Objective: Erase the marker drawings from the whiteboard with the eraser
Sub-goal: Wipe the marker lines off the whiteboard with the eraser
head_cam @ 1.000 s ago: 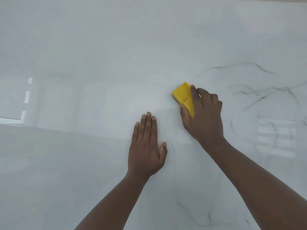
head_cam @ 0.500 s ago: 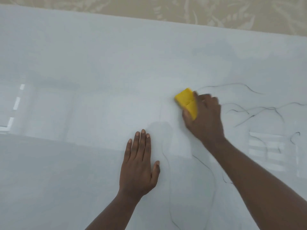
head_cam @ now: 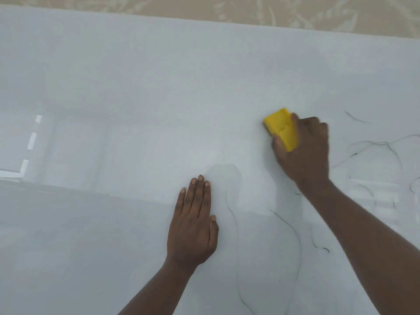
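Since the earlier frames the right hand has carried the yellow eraser a little up the whiteboard, and the curved line that ran just above it is now mostly gone. Its grip is closed on the eraser, fingers over the top and thumb at the near edge, pressing it flat; the hand is blurred, so it looks mid-stroke. Flat and empty, the left hand lies palm down, probably steadying the board. Thin marker lines remain right of the eraser and below it, so much is left to wipe
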The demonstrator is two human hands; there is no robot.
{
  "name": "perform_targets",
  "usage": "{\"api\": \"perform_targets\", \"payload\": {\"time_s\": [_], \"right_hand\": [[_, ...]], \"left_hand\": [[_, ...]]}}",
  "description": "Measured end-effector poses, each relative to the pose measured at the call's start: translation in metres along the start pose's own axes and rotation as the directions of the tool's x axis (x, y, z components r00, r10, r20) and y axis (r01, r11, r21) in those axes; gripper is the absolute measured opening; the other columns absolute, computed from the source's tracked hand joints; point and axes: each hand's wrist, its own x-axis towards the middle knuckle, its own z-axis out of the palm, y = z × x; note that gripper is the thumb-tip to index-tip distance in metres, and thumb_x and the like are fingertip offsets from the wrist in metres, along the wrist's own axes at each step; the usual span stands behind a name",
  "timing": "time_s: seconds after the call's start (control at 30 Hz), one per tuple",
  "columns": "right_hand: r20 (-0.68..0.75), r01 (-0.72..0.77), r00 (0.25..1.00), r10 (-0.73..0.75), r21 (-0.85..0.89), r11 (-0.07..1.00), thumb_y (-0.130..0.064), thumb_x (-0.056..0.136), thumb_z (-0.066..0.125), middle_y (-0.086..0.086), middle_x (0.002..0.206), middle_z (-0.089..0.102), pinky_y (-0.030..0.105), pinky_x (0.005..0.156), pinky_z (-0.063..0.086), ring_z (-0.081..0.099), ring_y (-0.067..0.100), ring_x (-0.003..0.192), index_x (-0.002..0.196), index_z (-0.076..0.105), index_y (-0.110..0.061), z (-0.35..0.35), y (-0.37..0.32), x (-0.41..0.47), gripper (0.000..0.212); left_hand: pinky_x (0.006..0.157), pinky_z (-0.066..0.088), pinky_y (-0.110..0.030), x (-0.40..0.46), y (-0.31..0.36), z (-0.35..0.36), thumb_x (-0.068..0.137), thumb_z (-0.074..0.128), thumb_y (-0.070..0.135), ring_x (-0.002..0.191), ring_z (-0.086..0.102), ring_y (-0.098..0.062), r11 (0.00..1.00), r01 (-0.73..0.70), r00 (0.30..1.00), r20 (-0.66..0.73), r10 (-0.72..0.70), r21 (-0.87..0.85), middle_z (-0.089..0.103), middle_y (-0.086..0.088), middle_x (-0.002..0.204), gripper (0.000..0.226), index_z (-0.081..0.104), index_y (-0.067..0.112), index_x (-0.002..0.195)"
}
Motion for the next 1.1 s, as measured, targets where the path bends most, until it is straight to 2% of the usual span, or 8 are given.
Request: {"api": "perform_targets", "payload": {"time_s": [0.17,0.4,0.57,0.73,0.8,0.93,1.0,1.1], "right_hand": [[0.06,0.215,0.973,-0.223,0.109,0.97,-0.034,0.084,0.065,0.013,0.104,0.063,0.043,0.078,0.045,0.052,0.033,0.088,0.128,0.059,-0.003,0.008,-0.051,-0.071,0.054],[0.162,0.294,0.933,-0.322,0.172,0.94,-0.033,0.085,0.067,0.009,0.106,0.068,0.038,0.077,0.047,0.058,0.03,0.085,0.127,0.061,-0.004,-0.02,-0.047,-0.212,0.051],[0.295,0.395,0.842,-0.451,0.229,0.889,-0.032,0.079,0.07,0.009,0.105,0.068,0.038,0.073,0.05,0.056,0.027,0.085,0.128,0.055,-0.007,-0.049,-0.032,-0.31,0.057],[0.393,0.488,0.755,-0.525,0.198,0.85,-0.036,0.08,0.07,0.008,0.109,0.059,0.039,0.072,0.052,0.055,0.027,0.089,0.126,0.055,-0.007,-0.077,-0.002,-0.353,0.057],[0.362,0.423,0.819,-0.446,0.145,0.894,-0.036,0.083,0.068,0.008,0.114,0.055,0.041,0.075,0.05,0.056,0.029,0.091,0.127,0.053,-0.006,-0.084,0.018,-0.346,0.055],[0.192,0.106,0.977,-0.093,-0.06,0.993,-0.034,0.088,0.062,0.015,0.115,0.053,0.043,0.081,0.044,0.053,0.033,0.097,0.129,0.051,0.001,-0.089,0.061,-0.302,0.055],[0.091,-0.102,0.989,0.113,-0.119,0.988,-0.031,0.088,0.063,0.022,0.113,0.052,0.046,0.082,0.045,0.049,0.035,0.1,0.133,0.048,0.004,-0.089,0.071,-0.281,0.059],[-0.014,-0.323,0.946,0.325,-0.152,0.934,-0.03,0.091,0.059,0.028,0.111,0.053,0.048,0.087,0.041,0.047,0.037,0.1,0.136,0.045,0.005,-0.082,0.057,-0.271,0.059]], "left_hand": [[0.128,0.02,-0.046,0.0,-0.001,-0.002,0.092,0.036,0.021,0.158,0.015,-0.026,0.999,0.023,0.999,-0.021,-0.024,-0.024,0.022,-0.015,0.167,0.069,0.027,-0.001,0.156],[0.128,0.019,-0.047,-0.01,-0.005,-0.002,0.096,0.032,0.017,0.157,0.018,-0.024,0.998,0.059,0.997,-0.049,-0.059,-0.021,0.025,-0.013,0.166,0.062,0.028,0.002,0.157],[0.129,0.015,-0.046,-0.015,-0.005,0.0,0.097,0.031,0.02,0.157,0.015,-0.025,0.998,0.063,0.997,-0.036,-0.063,0.007,0.022,-0.014,0.167,0.064,0.025,0.001,0.157],[0.13,0.012,-0.046,-0.018,-0.005,0.001,0.096,0.034,0.023,0.158,0.013,-0.026,0.999,0.047,0.999,-0.03,-0.046,0.024,0.02,-0.016,0.168,0.067,0.022,0.0,0.158],[0.129,0.013,-0.047,-0.018,-0.005,0.001,0.096,0.034,0.023,0.158,0.014,-0.027,0.998,0.041,0.998,-0.039,-0.039,0.038,0.02,-0.017,0.167,0.068,0.022,-0.001,0.158],[0.129,0.013,-0.048,-0.019,-0.006,0.002,0.096,0.033,0.024,0.158,0.013,-0.028,0.996,0.042,0.999,-0.022,-0.041,0.073,0.018,-0.018,0.168,0.069,0.019,-0.001,0.158],[0.129,0.012,-0.048,-0.019,-0.005,0.003,0.096,0.032,0.024,0.158,0.012,-0.028,0.996,0.044,0.999,-0.019,-0.043,0.082,0.018,-0.018,0.168,0.069,0.018,-0.001,0.158],[0.129,0.013,-0.05,-0.019,-0.002,0.002,0.096,0.032,0.023,0.158,0.011,-0.03,0.996,0.047,0.999,-0.012,-0.047,0.08,0.016,-0.02,0.168,0.069,0.017,-0.002,0.158]]}}
